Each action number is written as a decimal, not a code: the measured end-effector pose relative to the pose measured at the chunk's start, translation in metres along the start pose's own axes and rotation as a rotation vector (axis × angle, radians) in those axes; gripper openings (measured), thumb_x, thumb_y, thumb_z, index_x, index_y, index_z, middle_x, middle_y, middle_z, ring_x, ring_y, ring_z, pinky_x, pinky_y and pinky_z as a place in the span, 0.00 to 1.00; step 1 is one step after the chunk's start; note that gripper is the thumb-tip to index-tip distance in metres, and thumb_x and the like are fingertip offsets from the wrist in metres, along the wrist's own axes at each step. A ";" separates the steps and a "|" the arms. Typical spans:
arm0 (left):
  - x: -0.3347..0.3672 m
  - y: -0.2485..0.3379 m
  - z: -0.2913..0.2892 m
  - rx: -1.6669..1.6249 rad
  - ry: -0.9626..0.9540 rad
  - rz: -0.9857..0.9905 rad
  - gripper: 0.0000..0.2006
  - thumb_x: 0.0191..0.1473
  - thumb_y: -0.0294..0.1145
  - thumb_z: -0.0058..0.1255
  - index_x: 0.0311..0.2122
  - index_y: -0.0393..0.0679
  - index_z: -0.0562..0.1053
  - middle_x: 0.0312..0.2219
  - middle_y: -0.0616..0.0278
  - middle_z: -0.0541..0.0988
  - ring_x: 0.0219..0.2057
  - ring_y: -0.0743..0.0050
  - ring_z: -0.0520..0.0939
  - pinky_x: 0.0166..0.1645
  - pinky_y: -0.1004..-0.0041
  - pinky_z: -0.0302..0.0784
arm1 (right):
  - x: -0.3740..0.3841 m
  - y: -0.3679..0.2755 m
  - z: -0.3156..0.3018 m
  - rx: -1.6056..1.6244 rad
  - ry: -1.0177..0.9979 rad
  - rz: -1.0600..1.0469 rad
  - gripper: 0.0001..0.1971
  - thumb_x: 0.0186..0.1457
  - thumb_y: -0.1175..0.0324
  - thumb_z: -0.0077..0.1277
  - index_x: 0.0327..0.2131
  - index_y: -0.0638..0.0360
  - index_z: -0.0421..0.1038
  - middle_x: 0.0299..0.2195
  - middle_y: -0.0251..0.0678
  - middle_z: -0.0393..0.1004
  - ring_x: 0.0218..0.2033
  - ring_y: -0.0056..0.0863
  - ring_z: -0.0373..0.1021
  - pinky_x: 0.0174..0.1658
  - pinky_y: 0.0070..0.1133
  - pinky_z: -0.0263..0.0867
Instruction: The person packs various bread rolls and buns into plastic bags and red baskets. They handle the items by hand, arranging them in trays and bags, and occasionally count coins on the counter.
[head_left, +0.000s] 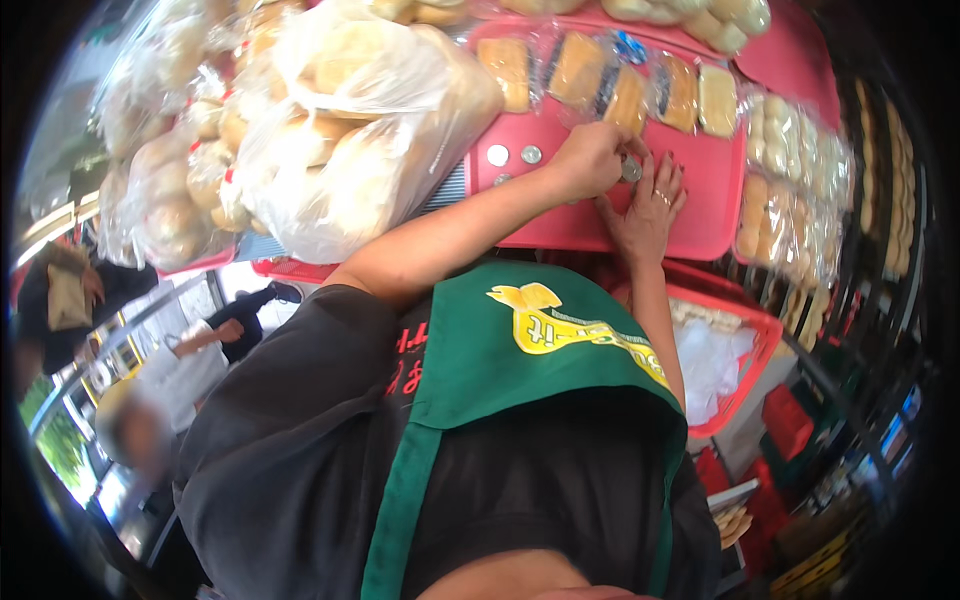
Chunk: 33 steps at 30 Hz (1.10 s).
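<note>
Over a pink-red tray [715, 215], my left hand [590, 160] reaches in from the left with its fingers closed in a pinch at a silver coin [630, 169]. Beside that coin rests my right hand [648, 212], its fingers stretched out over the tray and a ring on one of them; its thumb lies near the coin. Left of my hands are more coins: a bright one [497, 155], a duller one [531, 154] and another partly seen close to my left forearm. Just beyond my left hand lies a wrapped bread loaf [627, 100].
Large clear bags of round buns [345, 130] stand at the left. Along the tray's far side lie several wrapped loaves [577, 68]. Packs of white rolls [790, 140] are stacked at right, above a red basket [765, 345] holding plastic bags. Another person [180, 375] is at far left.
</note>
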<state>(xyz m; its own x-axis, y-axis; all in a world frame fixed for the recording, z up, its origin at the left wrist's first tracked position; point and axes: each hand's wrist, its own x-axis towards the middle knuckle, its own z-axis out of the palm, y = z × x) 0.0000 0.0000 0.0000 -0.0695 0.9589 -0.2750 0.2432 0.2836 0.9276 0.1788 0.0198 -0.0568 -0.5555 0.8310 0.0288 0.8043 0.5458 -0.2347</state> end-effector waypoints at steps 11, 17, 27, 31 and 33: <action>-0.094 -0.004 -0.019 0.131 -0.192 0.009 0.12 0.54 0.22 0.46 0.44 0.39 0.74 0.40 0.49 0.79 0.44 0.56 0.79 0.49 0.64 0.73 | 0.000 -0.003 -0.003 0.073 0.079 -0.002 0.57 0.39 0.35 0.59 0.64 0.63 0.46 0.65 0.47 0.48 0.68 0.47 0.40 0.65 0.49 0.35; -0.200 -0.037 -0.049 0.200 -0.327 -0.153 0.12 0.55 0.26 0.46 0.45 0.39 0.75 0.41 0.52 0.79 0.46 0.60 0.80 0.51 0.66 0.73 | -0.002 0.004 -0.004 0.206 0.084 -0.033 0.53 0.40 0.38 0.61 0.63 0.62 0.50 0.64 0.47 0.49 0.67 0.48 0.40 0.65 0.49 0.35; -0.271 -0.118 -0.024 0.172 -0.143 -0.375 0.20 0.53 0.43 0.52 0.46 0.41 0.75 0.40 0.48 0.80 0.42 0.56 0.80 0.48 0.63 0.72 | -0.001 0.019 0.012 -0.030 0.191 -0.308 0.32 0.47 0.44 0.57 0.58 0.25 0.63 0.63 0.45 0.55 0.63 0.57 0.48 0.59 0.55 0.44; -0.298 -0.182 -0.019 0.337 -0.074 -0.462 0.20 0.52 0.45 0.50 0.45 0.44 0.75 0.38 0.46 0.79 0.41 0.49 0.77 0.49 0.62 0.70 | 0.008 0.008 0.002 0.149 0.185 -0.327 0.31 0.48 0.53 0.60 0.57 0.40 0.65 0.59 0.49 0.60 0.62 0.52 0.53 0.59 0.50 0.50; -0.319 -0.218 -0.020 0.401 -0.040 -0.446 0.20 0.52 0.44 0.47 0.46 0.44 0.74 0.37 0.47 0.80 0.40 0.48 0.80 0.48 0.58 0.71 | 0.014 -0.011 -0.014 0.403 0.284 -0.316 0.29 0.49 0.63 0.60 0.55 0.55 0.66 0.55 0.49 0.66 0.57 0.46 0.61 0.57 0.41 0.58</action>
<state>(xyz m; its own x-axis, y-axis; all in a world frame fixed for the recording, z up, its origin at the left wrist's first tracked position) -0.0500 -0.3678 -0.1093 -0.2146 0.7444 -0.6323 0.5456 0.6283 0.5546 0.1651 0.0267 -0.0400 -0.6329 0.6608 0.4035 0.4344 0.7344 -0.5215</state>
